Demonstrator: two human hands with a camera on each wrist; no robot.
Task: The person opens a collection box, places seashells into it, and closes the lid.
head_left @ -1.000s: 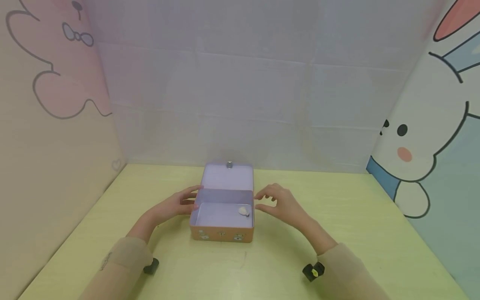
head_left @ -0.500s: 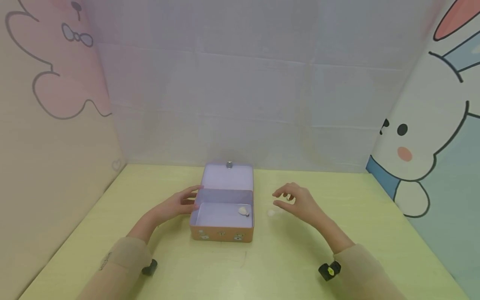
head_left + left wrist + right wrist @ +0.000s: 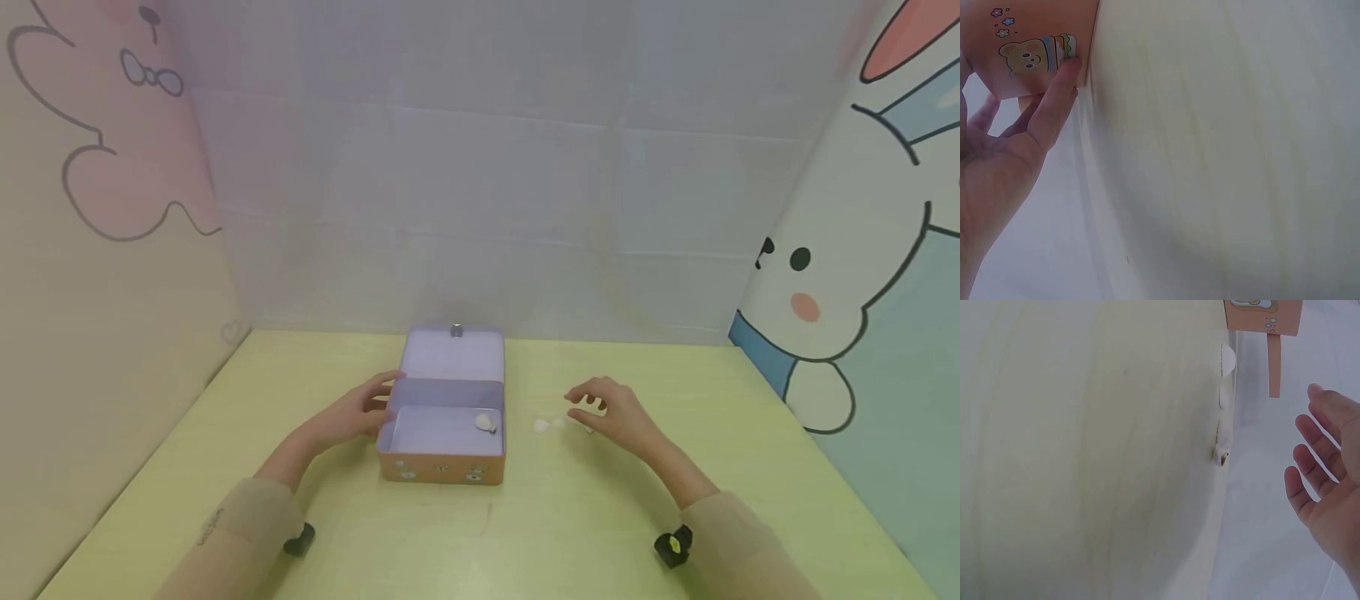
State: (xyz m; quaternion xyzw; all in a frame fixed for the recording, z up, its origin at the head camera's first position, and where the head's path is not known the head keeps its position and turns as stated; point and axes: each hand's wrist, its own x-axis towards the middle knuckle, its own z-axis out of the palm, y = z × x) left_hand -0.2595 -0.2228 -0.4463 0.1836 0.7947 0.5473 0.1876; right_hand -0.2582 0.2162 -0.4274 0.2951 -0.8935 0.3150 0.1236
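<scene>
An orange tin box (image 3: 441, 468) with a lilac inside stands on the table, its lid (image 3: 453, 354) tipped back. My left hand (image 3: 348, 421) rests with spread fingers against the box's left wall; the left wrist view shows a fingertip on the printed bear (image 3: 1029, 56). Inside the box, near its right wall, lies a white seashell (image 3: 484, 422). To the right of the box are a flat white shell (image 3: 541, 426), a smaller white shell (image 3: 558, 422) and a knobbly shell (image 3: 1222, 444). Above this last one hovers my right hand (image 3: 618, 417), fingers loosely bent, holding nothing.
The pale yellow table (image 3: 480, 542) meets a whitish back wall (image 3: 480, 192). Cartoon-printed side panels stand at left (image 3: 112, 333) and right (image 3: 900, 350). The opened lid reaches close to the back wall.
My right hand has moved right, from beside the box's right wall to over the table, uncovering the white shells there. The left hand has stayed at the box.
</scene>
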